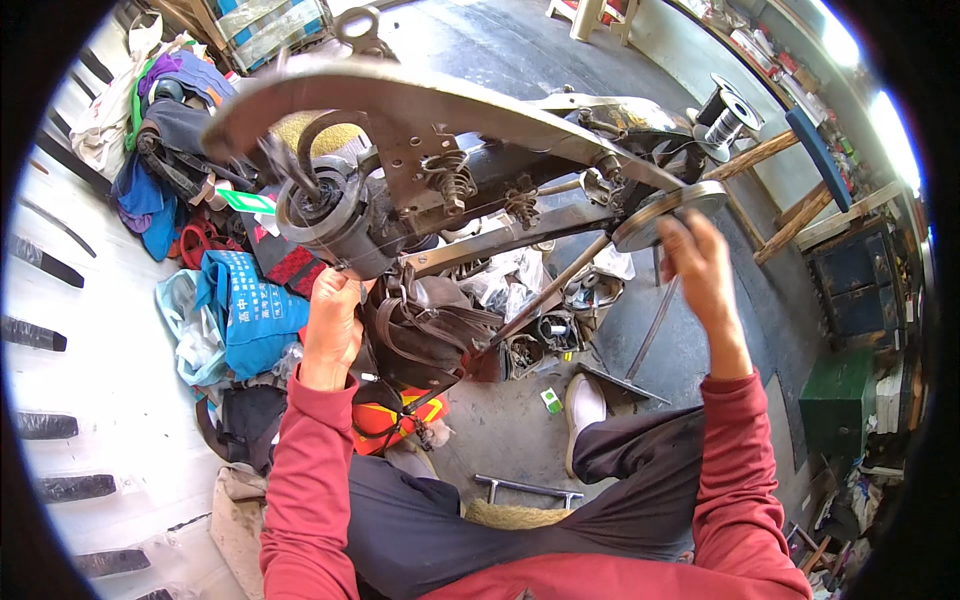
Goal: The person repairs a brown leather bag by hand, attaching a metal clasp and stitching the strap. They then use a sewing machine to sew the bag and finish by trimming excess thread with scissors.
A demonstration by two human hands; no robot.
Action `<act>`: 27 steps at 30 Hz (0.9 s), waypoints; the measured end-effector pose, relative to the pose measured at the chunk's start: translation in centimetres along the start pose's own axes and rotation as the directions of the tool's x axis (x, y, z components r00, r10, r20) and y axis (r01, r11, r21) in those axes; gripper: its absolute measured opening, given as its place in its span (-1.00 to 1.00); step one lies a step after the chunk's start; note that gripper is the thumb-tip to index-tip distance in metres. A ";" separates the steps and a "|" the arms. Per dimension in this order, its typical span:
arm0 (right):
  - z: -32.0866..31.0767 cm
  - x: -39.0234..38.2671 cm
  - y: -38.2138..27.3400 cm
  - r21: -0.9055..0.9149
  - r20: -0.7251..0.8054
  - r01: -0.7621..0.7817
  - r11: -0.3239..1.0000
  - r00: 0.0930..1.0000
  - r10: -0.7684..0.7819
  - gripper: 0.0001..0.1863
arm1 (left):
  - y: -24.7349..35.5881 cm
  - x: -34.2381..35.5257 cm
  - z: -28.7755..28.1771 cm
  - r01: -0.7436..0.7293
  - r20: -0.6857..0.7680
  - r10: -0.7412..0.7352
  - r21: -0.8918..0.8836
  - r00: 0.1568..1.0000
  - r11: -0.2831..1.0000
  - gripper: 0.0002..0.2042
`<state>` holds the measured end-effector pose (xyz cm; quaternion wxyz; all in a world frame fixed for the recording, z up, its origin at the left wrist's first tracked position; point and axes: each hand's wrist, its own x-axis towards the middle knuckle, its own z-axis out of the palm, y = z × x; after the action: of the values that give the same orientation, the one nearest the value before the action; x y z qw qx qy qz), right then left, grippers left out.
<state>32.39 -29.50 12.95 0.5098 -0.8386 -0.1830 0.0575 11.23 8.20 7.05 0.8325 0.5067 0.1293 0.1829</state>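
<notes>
A hand-cranked sewing machine [480, 185] with a worn metal arm stretches across the upper middle. Its round head [335, 220] is at the left and a hand wheel [650, 218] at the right. Below the head hangs a dark brown leather bag [425, 325] with straps. My left hand [335, 320] is closed in a pinch at the bag's left edge, right under the head; its fingertips are partly hidden. At the wheel's rim, my right hand [700, 265] has its fingers curled on it, slightly blurred. Part of the machine's upper left is smeared by motion.
Piled bags and cloth, with a blue bag [250, 310] among them, lie to the left. Small containers [540, 345] of parts stand beneath the machine. A thread spool [730, 120] sits at its far right. A metal bar [525, 487] is on the floor between my feet.
</notes>
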 end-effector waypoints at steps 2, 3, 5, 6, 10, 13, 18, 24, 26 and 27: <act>-2.5 1.1 0.2 -0.112 -0.157 0.163 0.980 0.971 -0.179 -0.74 | -0.1 0.0 -0.3 0.009 0.012 -0.009 -0.002 1.000 1.000 -0.78; -3.4 1.9 1.0 -0.156 -0.236 0.071 0.985 0.966 -0.107 -0.74 | -0.3 0.2 -0.5 0.006 0.026 -0.006 -0.003 1.000 1.000 -0.79; -4.8 2.8 3.5 -0.213 -0.303 -0.034 0.977 0.952 -0.033 -0.75 | -0.7 0.4 -1.1 -0.013 0.034 0.013 0.012 0.999 1.000 -0.79; -5.1 3.1 5.2 -0.257 -0.312 -0.047 0.965 0.949 -0.037 -0.75 | -0.9 0.5 -1.4 -0.028 0.031 0.027 0.028 0.999 0.999 -0.80; -4.0 3.6 10.9 -0.410 -0.281 -0.207 0.888 0.955 0.092 -0.73 | -1.4 0.7 -2.1 -0.016 0.022 0.015 0.024 1.000 1.000 -0.81; -0.7 2.1 12.7 -0.503 -0.051 -0.191 0.843 0.980 0.192 -0.66 | -1.4 0.6 -1.8 -0.031 0.008 0.031 0.033 0.999 0.999 -0.83; 3.9 -0.6 11.2 0.113 0.053 -0.327 0.938 0.945 0.323 -0.53 | -1.4 0.6 -1.4 -0.014 -0.017 0.014 0.024 1.000 1.000 -0.86; 10.7 -5.8 2.7 0.300 0.367 -0.463 0.834 0.863 0.348 -0.64 | -1.5 0.9 -1.4 0.029 -0.020 -0.029 0.043 0.999 0.999 -0.83; 12.6 -6.3 -1.1 0.125 0.307 0.236 0.964 0.914 -0.264 -0.51 | -1.5 0.7 -1.2 0.028 -0.034 -0.027 0.029 0.999 0.999 -0.81; 12.9 -5.9 -2.9 0.004 0.334 0.469 0.883 0.832 -0.443 -0.41 | -1.3 0.7 -1.1 0.029 -0.032 -0.028 0.042 0.999 0.999 -0.80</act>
<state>22.56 -19.75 8.83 0.4383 -0.7688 -0.4612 0.0643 11.65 8.88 5.37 0.8219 0.5196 0.1533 0.1761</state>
